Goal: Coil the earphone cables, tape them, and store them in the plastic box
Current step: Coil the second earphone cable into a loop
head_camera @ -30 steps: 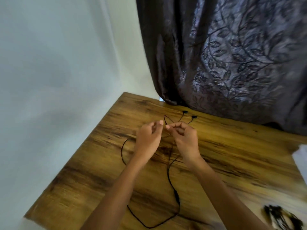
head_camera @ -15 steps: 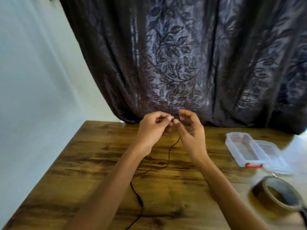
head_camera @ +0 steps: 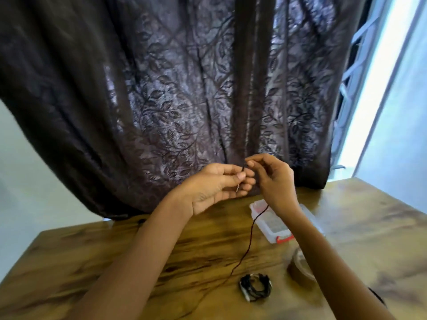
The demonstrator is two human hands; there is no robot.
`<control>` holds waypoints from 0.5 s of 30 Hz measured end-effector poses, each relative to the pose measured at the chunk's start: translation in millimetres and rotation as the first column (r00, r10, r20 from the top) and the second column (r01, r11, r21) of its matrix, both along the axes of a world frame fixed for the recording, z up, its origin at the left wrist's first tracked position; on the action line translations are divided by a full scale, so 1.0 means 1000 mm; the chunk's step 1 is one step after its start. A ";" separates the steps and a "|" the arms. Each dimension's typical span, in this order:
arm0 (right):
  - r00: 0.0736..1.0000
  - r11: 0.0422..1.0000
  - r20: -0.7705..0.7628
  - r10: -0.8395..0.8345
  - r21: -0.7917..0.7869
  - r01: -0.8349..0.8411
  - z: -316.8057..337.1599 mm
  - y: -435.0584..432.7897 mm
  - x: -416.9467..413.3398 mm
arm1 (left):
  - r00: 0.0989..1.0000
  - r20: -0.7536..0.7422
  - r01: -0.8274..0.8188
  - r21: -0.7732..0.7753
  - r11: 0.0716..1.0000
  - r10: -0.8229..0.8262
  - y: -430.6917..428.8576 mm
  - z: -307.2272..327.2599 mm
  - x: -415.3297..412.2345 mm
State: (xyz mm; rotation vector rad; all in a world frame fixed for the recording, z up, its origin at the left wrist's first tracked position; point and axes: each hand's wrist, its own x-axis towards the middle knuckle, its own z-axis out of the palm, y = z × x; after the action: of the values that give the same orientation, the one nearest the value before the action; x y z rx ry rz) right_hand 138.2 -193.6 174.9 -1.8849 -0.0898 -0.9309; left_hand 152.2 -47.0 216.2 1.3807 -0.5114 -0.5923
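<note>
Both hands have risen off the table [head_camera: 97, 257]. Left hand [head_camera: 215, 183] and right hand [head_camera: 275, 179] pinch the cable [head_camera: 250, 236] end; coiling starts.

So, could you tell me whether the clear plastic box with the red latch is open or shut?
Open: the clear plastic box with the red latch shows its hollow inside, facing up on the table.

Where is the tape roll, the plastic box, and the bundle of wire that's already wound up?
tape roll [head_camera: 300, 266]: head view, on its brown outer side.
plastic box [head_camera: 272, 224]: head view, on its clear inside wall.
coiled earphone bundle [head_camera: 255, 286]: head view, on the middle of the black loops.
</note>
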 end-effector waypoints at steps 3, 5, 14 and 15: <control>1.000 0.999 0.017 -0.026 -0.040 0.027 0.005 -0.019 -0.005 | 0.998 -0.058 0.018 -0.194 0.981 -0.030 -0.022 0.016 0.003; 0.998 0.997 0.047 -0.049 -0.062 0.052 0.006 -0.025 -0.011 | 0.991 -0.112 0.027 -0.326 0.945 -0.067 -0.034 0.028 0.004; 0.994 0.988 -0.101 0.050 -0.141 -0.064 0.001 -0.024 -0.035 | 0.998 -0.060 -0.026 -0.463 0.886 -0.002 -0.071 0.061 0.009; 0.988 0.983 -0.141 0.062 -0.160 -0.084 -0.001 -0.025 -0.036 | 0.999 -0.028 -0.042 -0.460 0.887 0.033 -0.073 0.064 0.011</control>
State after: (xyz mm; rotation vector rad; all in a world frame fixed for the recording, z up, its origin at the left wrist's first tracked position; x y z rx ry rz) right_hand 102.0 -218.4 174.1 -2.0796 -0.1577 -0.7620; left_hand 162.8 -120.0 280.1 0.9277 -0.5660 -0.4163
